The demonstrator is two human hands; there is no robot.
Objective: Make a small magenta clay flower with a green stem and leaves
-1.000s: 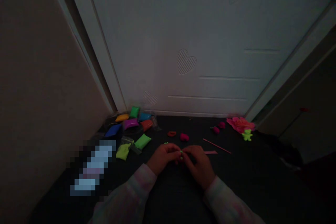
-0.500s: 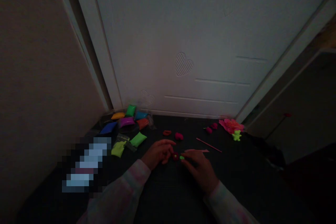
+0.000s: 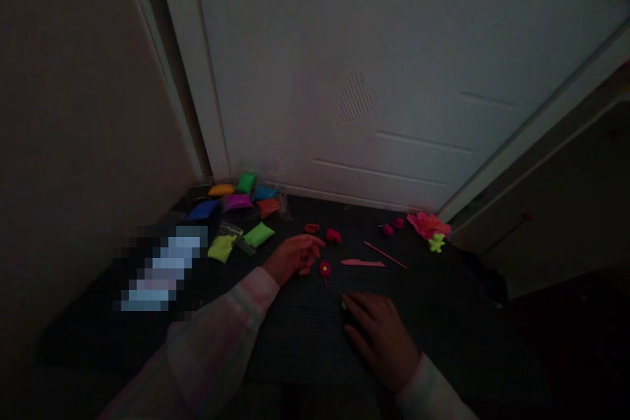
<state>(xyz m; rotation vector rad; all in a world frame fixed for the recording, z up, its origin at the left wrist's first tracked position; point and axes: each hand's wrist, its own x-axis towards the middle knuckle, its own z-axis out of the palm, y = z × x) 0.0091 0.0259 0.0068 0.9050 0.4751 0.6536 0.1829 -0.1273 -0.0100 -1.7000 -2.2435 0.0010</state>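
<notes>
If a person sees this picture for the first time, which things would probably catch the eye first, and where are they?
Probably the brightly coloured packets first, grouped at the back left of the dark table. Next may come the large pink flower and the yellow-green figure at its near edge, at the back right. Close to the left hand, a small red flower with a yellow centre also stands out.

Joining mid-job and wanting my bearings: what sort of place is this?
Probably a dim corner of a home, used as a craft spot: a dark table stands by a heart-patterned white panel, possibly a door, with packets of bright, clay-like material on it.
</notes>
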